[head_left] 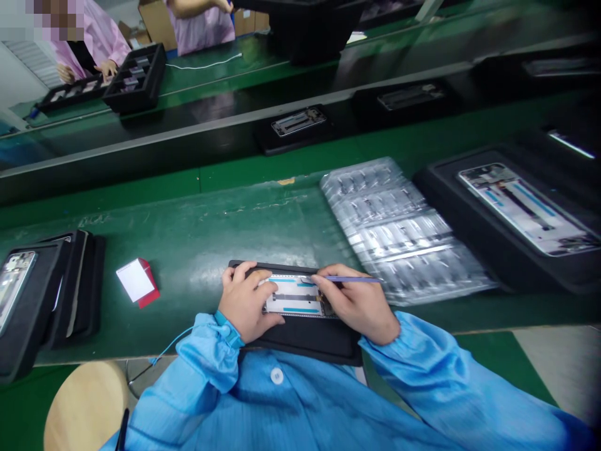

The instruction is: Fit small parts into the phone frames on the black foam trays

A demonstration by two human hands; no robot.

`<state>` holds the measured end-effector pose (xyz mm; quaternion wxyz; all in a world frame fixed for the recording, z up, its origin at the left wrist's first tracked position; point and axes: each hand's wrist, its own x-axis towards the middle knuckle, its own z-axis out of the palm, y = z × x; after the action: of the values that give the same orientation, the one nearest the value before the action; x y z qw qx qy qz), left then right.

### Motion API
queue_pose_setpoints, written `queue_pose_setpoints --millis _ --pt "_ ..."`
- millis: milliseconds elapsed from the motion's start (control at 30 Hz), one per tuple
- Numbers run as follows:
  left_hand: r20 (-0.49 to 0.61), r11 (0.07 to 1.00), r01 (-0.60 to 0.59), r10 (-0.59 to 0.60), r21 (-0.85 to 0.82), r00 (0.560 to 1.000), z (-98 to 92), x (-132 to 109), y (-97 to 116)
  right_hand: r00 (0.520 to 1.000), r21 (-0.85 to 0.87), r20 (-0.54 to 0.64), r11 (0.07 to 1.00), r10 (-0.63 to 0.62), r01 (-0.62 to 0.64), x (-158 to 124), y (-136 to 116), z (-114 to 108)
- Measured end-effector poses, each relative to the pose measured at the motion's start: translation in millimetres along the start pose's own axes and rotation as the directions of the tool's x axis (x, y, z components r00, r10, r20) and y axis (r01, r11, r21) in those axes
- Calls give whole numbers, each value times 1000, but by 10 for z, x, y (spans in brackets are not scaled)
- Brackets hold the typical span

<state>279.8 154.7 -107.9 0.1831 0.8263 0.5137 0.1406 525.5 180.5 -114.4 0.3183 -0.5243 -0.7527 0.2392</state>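
Observation:
A phone frame with a white inner face and blue strips lies on a black foam tray in front of me. My left hand holds its left end, thumb at the near edge and bent fingers along the far side and tray rim. Pinched in my right hand is a slim purple tool. Its tip points left, over the far right part of the phone frame; whether it touches is too small to tell. My right fingers cover the phone frame's right end.
Right of my hands lies a clear plastic blister tray, then a black foam tray with another phone frame. At left are a white card on a red piece and stacked foam trays. More phone frames line the conveyor; co-workers in pink stand beyond.

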Motion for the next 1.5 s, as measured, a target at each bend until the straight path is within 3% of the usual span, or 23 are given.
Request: queue_pose_setpoints --millis 400,567,733,833,1000,1500 --pt "-12 1000 -12 12 -2 1000 11 0 -5 996 -77 -50 995 -72 68 -18 37 34" --pt "-12 1000 -25 25 -6 1000 28 5 -22 971 -92 -24 967 -239 236 -39 5 63" --pt "-13 999 -36 35 -17 999 40 6 -40 921 -171 90 905 -378 388 -59 -28 73" --pt "-11 999 -29 28 -25 1000 41 -1 -37 941 -117 28 934 -337 338 -47 0 63" --pt "-8 999 -22 22 -23 1000 44 -14 -27 983 -12 -81 986 -164 164 -23 54 39" --pt "11 1000 -16 16 -19 1000 40 -2 -27 994 -44 -9 993 -112 111 29 2 35"
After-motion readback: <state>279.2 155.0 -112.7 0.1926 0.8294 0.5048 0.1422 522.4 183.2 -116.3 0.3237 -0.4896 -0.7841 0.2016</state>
